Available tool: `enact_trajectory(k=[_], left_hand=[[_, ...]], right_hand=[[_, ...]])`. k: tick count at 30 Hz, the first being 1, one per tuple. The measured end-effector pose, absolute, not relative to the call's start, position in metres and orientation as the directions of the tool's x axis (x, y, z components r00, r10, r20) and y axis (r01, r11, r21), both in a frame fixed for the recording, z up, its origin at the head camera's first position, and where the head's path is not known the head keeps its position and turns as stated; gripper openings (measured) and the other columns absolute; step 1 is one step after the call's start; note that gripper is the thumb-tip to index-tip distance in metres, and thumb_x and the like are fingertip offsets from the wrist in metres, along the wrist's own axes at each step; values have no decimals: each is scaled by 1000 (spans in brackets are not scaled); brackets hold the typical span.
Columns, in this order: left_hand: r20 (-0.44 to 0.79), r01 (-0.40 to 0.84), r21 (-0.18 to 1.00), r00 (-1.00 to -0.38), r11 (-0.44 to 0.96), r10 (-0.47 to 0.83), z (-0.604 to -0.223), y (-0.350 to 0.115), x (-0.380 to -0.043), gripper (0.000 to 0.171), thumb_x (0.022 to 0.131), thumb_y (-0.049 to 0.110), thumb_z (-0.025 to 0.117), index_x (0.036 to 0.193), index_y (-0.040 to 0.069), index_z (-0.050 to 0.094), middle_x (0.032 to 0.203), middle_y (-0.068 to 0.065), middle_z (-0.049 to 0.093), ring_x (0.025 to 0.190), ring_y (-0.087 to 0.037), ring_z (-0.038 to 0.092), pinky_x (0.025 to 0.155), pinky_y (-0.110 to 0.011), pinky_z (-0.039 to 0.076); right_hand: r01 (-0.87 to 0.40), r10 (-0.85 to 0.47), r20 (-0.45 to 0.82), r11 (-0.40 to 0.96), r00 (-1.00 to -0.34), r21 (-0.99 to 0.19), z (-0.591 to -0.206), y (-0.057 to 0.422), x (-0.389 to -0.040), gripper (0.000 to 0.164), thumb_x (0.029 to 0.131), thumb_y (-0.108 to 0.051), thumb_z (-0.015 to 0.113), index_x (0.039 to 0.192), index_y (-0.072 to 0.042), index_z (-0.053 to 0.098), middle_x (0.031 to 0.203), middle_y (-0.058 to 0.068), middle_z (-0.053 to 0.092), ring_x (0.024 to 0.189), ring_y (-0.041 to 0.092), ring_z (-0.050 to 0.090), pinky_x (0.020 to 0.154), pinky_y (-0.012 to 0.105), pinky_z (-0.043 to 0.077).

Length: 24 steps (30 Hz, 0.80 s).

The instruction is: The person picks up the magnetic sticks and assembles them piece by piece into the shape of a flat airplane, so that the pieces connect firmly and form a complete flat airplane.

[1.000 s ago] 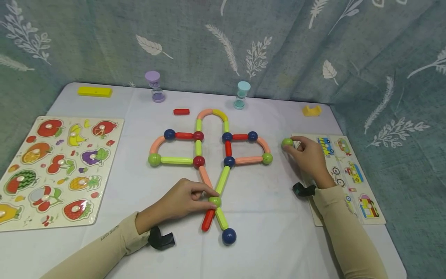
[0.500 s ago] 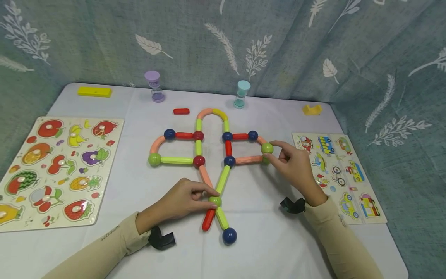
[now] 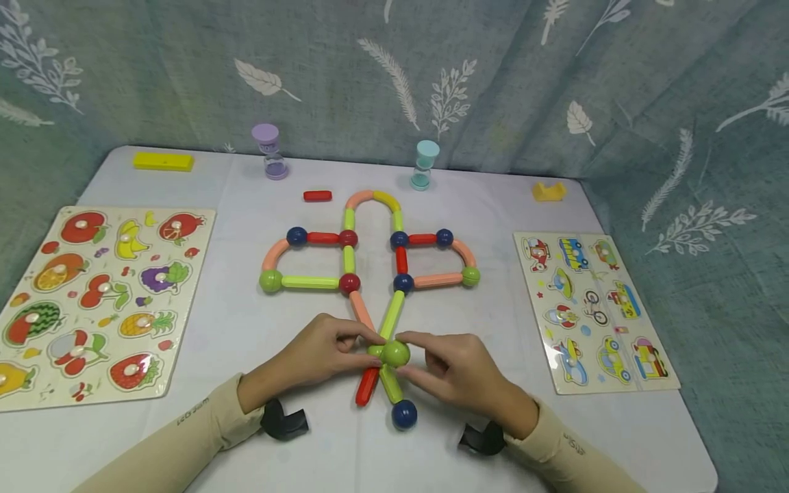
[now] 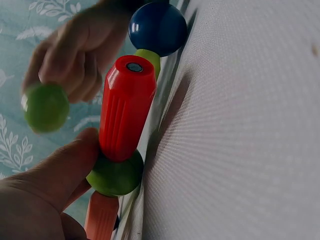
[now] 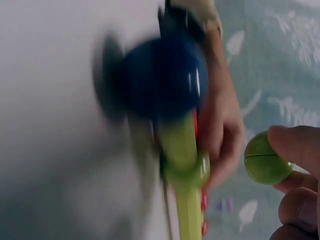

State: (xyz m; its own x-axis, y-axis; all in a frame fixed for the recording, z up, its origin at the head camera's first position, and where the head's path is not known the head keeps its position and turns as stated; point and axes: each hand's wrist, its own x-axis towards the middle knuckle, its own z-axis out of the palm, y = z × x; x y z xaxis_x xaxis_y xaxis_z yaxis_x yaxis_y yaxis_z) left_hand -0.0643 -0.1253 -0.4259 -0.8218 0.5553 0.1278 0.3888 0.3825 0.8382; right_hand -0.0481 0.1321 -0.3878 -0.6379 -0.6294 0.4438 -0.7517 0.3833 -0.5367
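Observation:
My left hand [image 3: 323,352] pinches a green ball [image 4: 116,175] at the lower joint of a flat figure built from magnetic sticks and balls. A red stick [image 3: 367,387] and a lime stick [image 3: 391,385] run down from that joint. A blue ball [image 3: 404,415] caps the lime one, while the red stick's lower end is bare. Between thumb and index finger, my right hand [image 3: 465,373] holds another green ball [image 3: 396,354]. This ball hangs just above the joint, partly covering it in the head view; both wrist views show it apart from the figure.
A fruit puzzle board [image 3: 132,263] lies left, a vehicle puzzle board [image 3: 582,325] right. At the back stand a purple sand timer [image 3: 270,152] and a teal one [image 3: 424,164]. A loose red stick [image 3: 317,196], a yellow block [image 3: 163,161] and a yellow piece [image 3: 548,192] lie nearby.
My right hand has carried its green ball from beside the vehicle board, past the figure's right loop, left and nearer to me, up to the lower joint. My left hand keeps its place.

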Motion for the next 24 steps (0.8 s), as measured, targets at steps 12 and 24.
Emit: enact_trajectory(k=[12,24], left_hand=[[103,360,841,-839,403,534,-426,-124,-62,28,74,46,75,101,40,68,50,8,32,47,-7,28,46,-25,24],[121,360,854,-841,376,528,-415,-122,-61,26,74,35,78,99,30,72,50,9,31,46,-3,25,45,-24,22]], right_hand=[[-956,-830,490,160,-266,-248,-398,92,-11,34,83,-33,69,112,-16,64,63,-16,54,59,-5,51,57,11,40],[-971,-901,379,151,-211,-184,-404,89,-11,26,90,-31,59,111,-17,63,70,-15,58,60,-1,52,57,14,40]])
